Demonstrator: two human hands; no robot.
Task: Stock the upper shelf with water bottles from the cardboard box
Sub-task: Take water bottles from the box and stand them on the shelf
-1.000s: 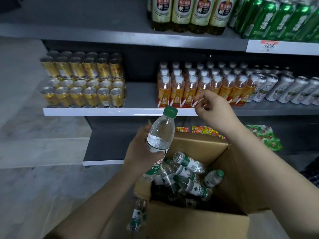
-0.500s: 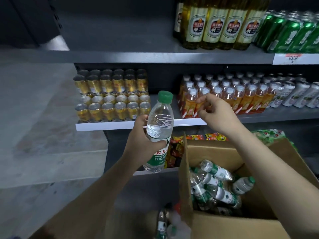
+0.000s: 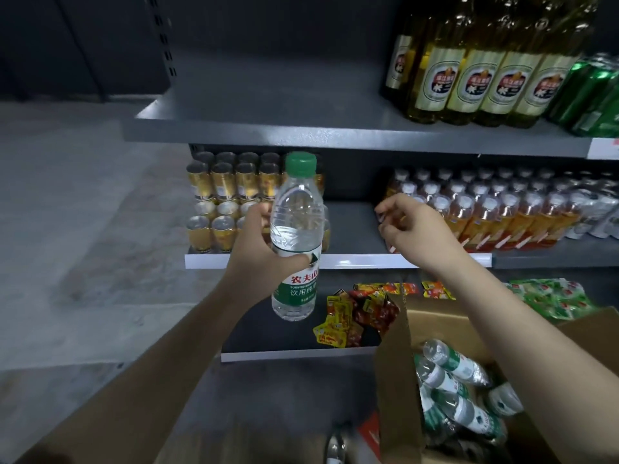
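A tall dark rack is being looked at, and its upper shelf (image 3: 268, 105) is being shown with a big bare part on the left — yellow glass bottles (image 3: 469, 72) and green cans (image 3: 593, 95) are being kept on its right end. On the middle shelf (image 3: 355, 229), gold cans (image 3: 221, 202) are being stacked on the left and orange drink bottles (image 3: 495, 216) are being lined up on the right. Snack packets (image 3: 361, 309) are being kept on the low shelf.

Near and to the right, a cardboard box (image 3: 395, 373) is being held open, and more bottles (image 3: 452, 390) are being stored inside it, lying on their sides.

A water bottle (image 3: 298, 236) is being held upright around its middle by the left hand (image 3: 264, 252), in front of the gold cans and below the upper shelf. The right hand (image 3: 415, 229) is being held up near the orange drinks with its fingers curled; nothing is being seen inside them.

It is being judged that the bottle is being taken up to the bare part of the upper shelf. Its green cap could be bumped on the shelf edge if it is not being lifted high enough — then it could be knocked loose and dropped. The gold cans behind could be tipped too if the bottle is being swung too far.
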